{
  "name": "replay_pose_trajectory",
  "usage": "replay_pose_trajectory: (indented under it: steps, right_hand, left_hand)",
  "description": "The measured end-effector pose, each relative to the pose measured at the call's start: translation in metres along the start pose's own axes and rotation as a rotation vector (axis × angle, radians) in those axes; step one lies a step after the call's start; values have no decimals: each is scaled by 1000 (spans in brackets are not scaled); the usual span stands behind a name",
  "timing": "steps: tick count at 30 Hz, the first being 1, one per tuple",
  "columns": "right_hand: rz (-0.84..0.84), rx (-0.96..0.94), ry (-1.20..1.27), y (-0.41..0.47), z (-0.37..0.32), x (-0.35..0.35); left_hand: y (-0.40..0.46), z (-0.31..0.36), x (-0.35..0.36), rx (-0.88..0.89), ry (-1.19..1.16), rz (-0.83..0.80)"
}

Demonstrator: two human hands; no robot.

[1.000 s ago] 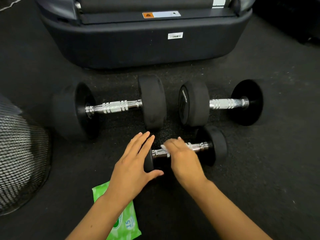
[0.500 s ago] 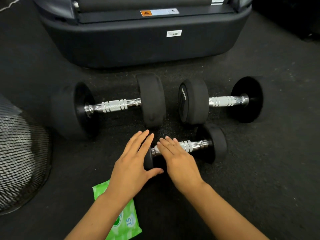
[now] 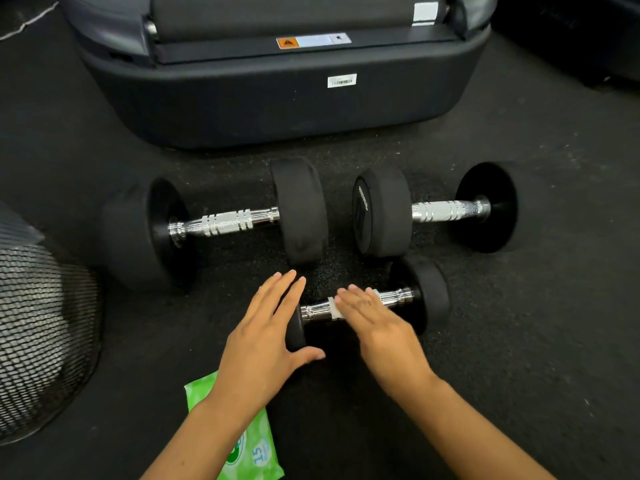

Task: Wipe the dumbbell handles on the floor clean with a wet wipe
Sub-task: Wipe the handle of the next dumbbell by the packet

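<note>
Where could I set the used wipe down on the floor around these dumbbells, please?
Bare floor lies right of the small dumbbell, and left of the wipes pack towards the mesh fan. Between the three dumbbells it is crowded.

The right hand (image 3: 375, 320) hides most of the wet wipe (image 3: 335, 309); its fingers blur.

Behind small dumbbell (image 3: 374, 306): we saw two large dumbbells (image 3: 214, 223), side by side.
Left-front of it: wipe pack (image 3: 249, 452).
Far left: mesh guard (image 3: 38, 334).
</note>
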State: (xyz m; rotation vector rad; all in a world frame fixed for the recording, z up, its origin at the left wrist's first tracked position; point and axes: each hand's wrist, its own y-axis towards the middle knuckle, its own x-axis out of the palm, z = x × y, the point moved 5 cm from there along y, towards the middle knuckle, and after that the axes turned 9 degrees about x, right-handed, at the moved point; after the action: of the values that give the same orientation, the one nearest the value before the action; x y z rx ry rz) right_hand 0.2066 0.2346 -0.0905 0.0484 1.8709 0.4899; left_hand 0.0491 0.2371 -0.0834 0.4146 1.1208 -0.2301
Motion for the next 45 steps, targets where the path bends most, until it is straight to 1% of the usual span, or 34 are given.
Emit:
replay_pose_trajectory:
  steps: [2, 4, 6, 9, 10, 13, 15, 18, 21, 24, 26, 29, 31, 34, 35, 37, 39, 41, 43, 45]
  right_hand:
    - [31, 96, -28, 5, 16, -4]
    - [46, 204, -29, 16, 16, -1]
    - [38, 216, -11, 16, 7, 5]
    - [4, 106, -25, 0, 10, 1]
    - [8, 108, -32, -1, 16, -4]
    - [-37, 269, -9, 10, 26, -4]
    - [-73, 316, 55, 18, 13, 5]
    - [-83, 201, 60, 9, -2, 5]
    - [-118, 71, 90, 4, 8, -6]
    - [-114, 89, 139, 5, 18, -25]
    - [-68, 126, 179, 6, 17, -41]
    - [0, 172, 306, 5, 15, -54]
    - [38, 235, 424, 5, 17, -58]
    - [71, 415, 633, 3, 30, -61]
    - [75, 459, 681, 1, 34, -62]
    - [98, 486, 676, -1, 42, -65]
    - [122, 501, 566, -4, 52, -65]
    - [100, 534, 489, -7, 63, -60]
    - [37, 554, 462, -11, 69, -52]
    - [9, 528, 425, -15, 71, -47]
  left_hand:
    - [1, 0, -1, 6, 1, 5]
    - [1, -1, -1, 1, 3, 5]
    - [1, 0, -1, -2, 2, 3]
    - [1, 1, -1, 3, 7, -1]
    - [1, 1, -1, 6, 7, 0]
    - [1, 0, -1, -2, -9, 7]
    - [1, -1, 1, -15, -25, 4]
    - [0, 0, 2, -15, -32, -5]
    - [-1, 1, 1, -11, -41, 5]
    - [6, 13, -4, 26, -85, 46]
    - [16, 33, -8, 81, -179, 108]
    - [30, 59, -5, 102, -385, 168]
    - [37, 69, 2, 97, -453, 162]
    - [44, 74, 12, 85, -506, 139]
    - [45, 75, 16, 101, -495, 160]
    - [47, 78, 27, 141, -407, 202]
    - [44, 79, 44, 218, -246, 225]
    - [39, 78, 62, 310, -101, 224]
    - [37, 76, 74, 350, -56, 219]
    - [47, 79, 73, 338, -62, 225]
